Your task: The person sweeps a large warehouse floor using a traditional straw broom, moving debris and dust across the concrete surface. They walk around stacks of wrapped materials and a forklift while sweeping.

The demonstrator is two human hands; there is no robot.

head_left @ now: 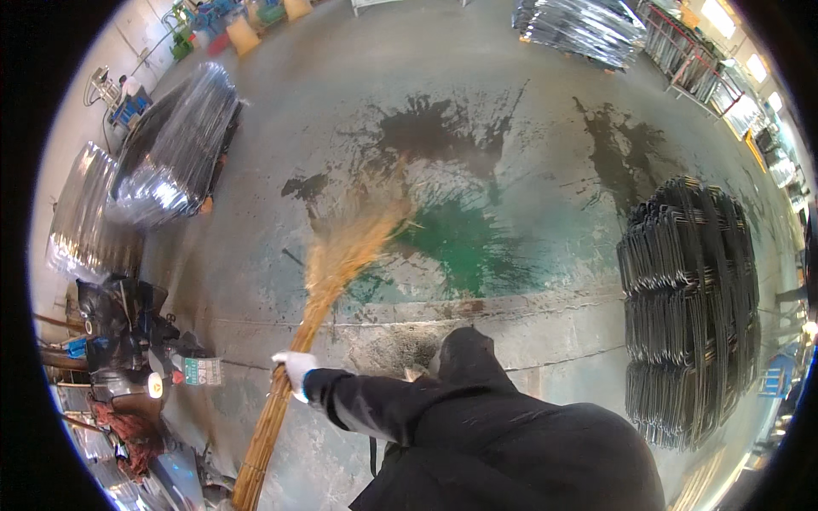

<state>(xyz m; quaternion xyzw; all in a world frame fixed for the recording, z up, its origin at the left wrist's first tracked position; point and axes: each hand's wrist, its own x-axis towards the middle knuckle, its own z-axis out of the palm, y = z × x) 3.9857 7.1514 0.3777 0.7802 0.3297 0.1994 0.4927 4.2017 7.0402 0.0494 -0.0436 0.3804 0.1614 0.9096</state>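
My left hand (294, 368), in a white glove with a black sleeve behind it, is closed around the bundled cane handle of a long straw broom (328, 281). The handle runs from the lower left up to blurred, splayed bristles over the concrete floor (528, 170), at the edge of a green paint patch (464, 243). My dark-clothed body fills the lower middle of the view. My right hand is not visible.
Dark wet stains (434, 128) spread across the floor beyond the bristles. A tall stack of black wire frames (690, 298) stands at the right. Plastic-wrapped shiny stacks (179, 145) lie at the left, with a parked black scooter (128, 341) below them. More wrapped metal stacks (588, 30) sit at the far right.
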